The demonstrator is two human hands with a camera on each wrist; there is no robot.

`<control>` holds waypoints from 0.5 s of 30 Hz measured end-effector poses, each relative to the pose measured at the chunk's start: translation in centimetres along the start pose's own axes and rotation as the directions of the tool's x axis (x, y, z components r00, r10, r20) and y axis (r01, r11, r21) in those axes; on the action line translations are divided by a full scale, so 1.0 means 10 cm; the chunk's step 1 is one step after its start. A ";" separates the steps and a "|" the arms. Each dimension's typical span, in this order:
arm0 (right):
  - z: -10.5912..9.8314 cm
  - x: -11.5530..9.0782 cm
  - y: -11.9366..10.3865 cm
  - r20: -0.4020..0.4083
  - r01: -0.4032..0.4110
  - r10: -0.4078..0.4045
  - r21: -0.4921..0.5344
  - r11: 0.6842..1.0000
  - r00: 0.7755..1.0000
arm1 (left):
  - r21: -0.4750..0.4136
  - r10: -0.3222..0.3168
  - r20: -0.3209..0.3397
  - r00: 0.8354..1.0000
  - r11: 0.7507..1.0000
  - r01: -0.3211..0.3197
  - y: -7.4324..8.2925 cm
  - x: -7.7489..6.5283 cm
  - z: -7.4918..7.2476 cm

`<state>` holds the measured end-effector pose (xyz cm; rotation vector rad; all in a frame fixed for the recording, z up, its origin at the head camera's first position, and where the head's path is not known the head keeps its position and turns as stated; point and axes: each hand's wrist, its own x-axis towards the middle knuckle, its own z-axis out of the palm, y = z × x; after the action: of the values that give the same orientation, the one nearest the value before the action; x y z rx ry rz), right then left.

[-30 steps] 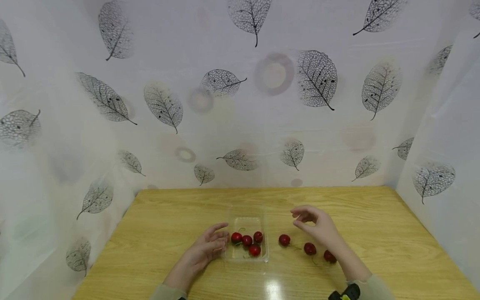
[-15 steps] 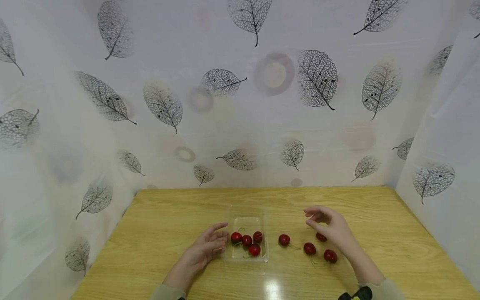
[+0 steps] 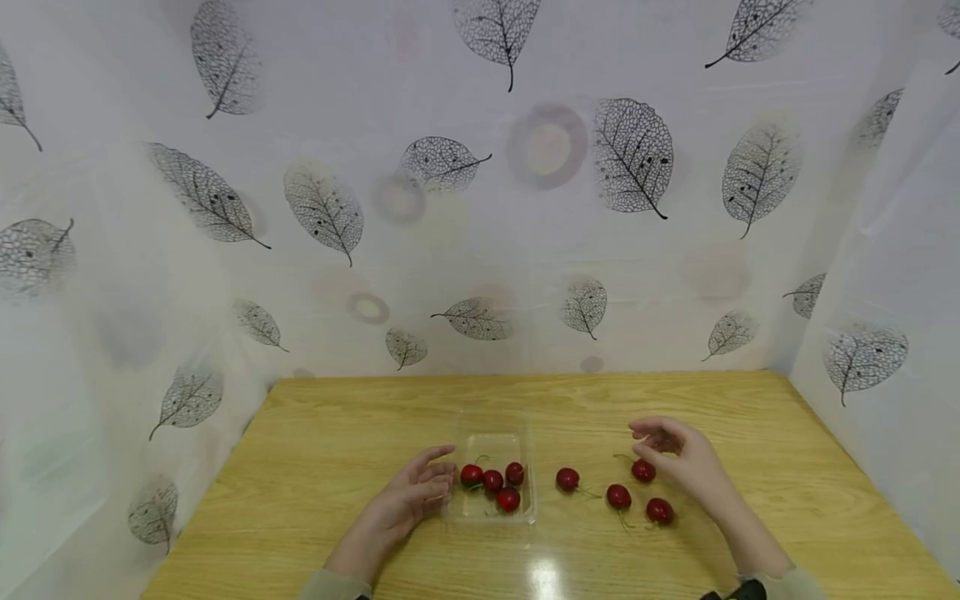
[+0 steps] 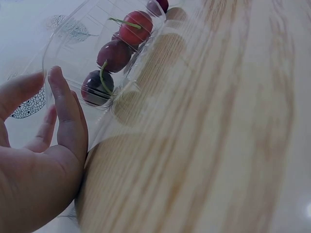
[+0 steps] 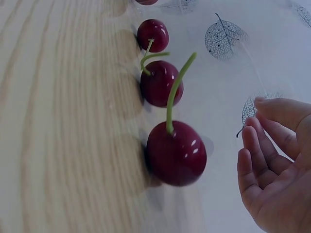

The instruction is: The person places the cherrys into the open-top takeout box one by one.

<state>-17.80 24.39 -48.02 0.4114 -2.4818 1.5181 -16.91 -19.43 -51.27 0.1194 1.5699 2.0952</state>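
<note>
L hand (image 3: 407,502) by clear box (image 3: 491,447) w/ 4 cherries (image 3: 492,481), R hand (image 3: 686,458) nr 4 loose cherries (image 3: 618,497).

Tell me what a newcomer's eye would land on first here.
Probably the four red cherries in the clear box, vivid against the yellow table. Then four loose cherries to the box's right. Behind, dark leaf prints stand out on the pale wall.

Four round red cherries (image 3: 492,481) are lying in a clear rectangular plastic box (image 3: 491,450), lower centre; four loose cherries (image 3: 618,497) are sitting lower right.
</note>
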 end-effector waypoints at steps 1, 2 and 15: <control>-0.01 -0.01 0.02 -0.002 -0.002 0.002 -0.004 1.000 1.000 | 0.002 0.001 0.001 1.000 1.000 -0.001 0.00 0.00 0.00; -0.02 -0.01 0.03 -0.005 -0.005 0.005 -0.009 1.000 1.000 | 0.003 0.001 0.002 1.000 1.000 -0.001 0.00 0.00 -0.01; -0.10 -0.10 0.19 0.007 -0.103 0.104 -0.093 0.990 0.995 | 0.010 -0.004 -0.011 1.000 1.000 0.004 -0.01 0.01 -0.02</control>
<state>-17.51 26.24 -49.47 0.2804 -2.6080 1.4334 -17.02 -19.51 -51.45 0.1085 1.5858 2.0884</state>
